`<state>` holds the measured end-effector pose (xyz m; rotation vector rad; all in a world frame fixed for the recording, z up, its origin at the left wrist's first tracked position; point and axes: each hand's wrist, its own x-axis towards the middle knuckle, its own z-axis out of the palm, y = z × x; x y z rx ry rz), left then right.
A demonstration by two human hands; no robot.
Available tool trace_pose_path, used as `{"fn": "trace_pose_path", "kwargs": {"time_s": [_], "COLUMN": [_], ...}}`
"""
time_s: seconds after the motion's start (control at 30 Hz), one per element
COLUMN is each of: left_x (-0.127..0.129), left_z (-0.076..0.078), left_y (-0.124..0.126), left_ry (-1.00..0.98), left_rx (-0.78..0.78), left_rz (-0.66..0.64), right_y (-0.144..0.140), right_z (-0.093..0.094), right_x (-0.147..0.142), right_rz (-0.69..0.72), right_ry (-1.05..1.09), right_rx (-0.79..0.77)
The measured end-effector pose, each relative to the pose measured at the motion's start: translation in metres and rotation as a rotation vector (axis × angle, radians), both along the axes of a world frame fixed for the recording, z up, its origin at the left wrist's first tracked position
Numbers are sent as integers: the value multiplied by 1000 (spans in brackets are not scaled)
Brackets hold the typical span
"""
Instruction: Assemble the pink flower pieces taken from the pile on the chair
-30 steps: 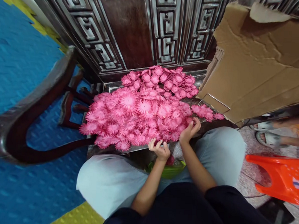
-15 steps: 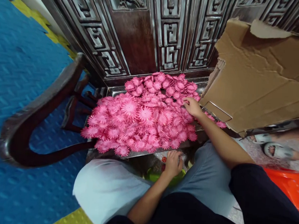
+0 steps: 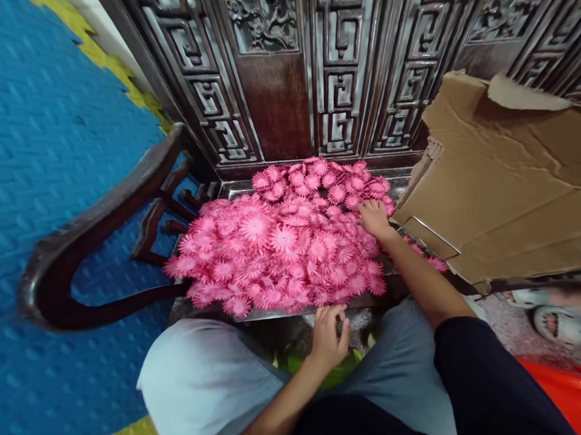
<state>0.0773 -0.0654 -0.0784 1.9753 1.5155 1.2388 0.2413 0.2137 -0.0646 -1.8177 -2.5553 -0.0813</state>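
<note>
A large heap of pink flower heads (image 3: 284, 239), each with pointed petals, covers a dark wooden bench seat (image 3: 259, 316). My right hand (image 3: 375, 219) rests at the right side of the heap, fingers stretched over the flowers; its fingertips touch them and I see nothing held. Just off the front edge of the bench is my left hand (image 3: 330, 336), above the gap between my knees. Its fingers are loosely bent, with the thumb apart, and no object shows in it. Below it, partly hidden, sits a green container (image 3: 343, 372).
A carved wooden backrest (image 3: 282, 105) rises behind the heap. To the right leans a large torn cardboard box (image 3: 509, 185) beside a thin metal frame (image 3: 432, 234). A curved armrest (image 3: 56, 262) stands on the left. Another person's sandalled foot (image 3: 559, 324) and something red (image 3: 555, 391) are at right.
The view has tilted up, so the bench sits lower in it. My left hand has come closer to the bench edge with its thumb apart. My right hand's fingers now lie flatter on the flowers.
</note>
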Motion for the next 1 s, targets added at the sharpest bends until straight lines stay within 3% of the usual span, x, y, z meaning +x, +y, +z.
{"fn": "trace_pose_path", "kwargs": {"time_s": [0.2,0.37,0.53,0.77,0.9,1.0], "left_x": [-12,-49,-80,-69,-54,-43], "left_z": [20,59,104,136,140,133], "left_y": [-8,12,30,40,53,64], "left_ry": [-24,50,181,243,218,189], "left_rx": [-90,-316,-242,-188,-131,-32], "left_rz": [-21,-82,-100,-289,-365,-307], "right_y": [-3,-2,-7,-14,-25,-51], "right_z": [8,10,10,36,61,77], "right_x": [8,16,20,32,31,16], "right_rz": [-31,-75,-86,-120,-192,-152], "right_ry": [17,19,19,123,513,1022], "right_rx": [2,-34,-37,73,129,-18]}}
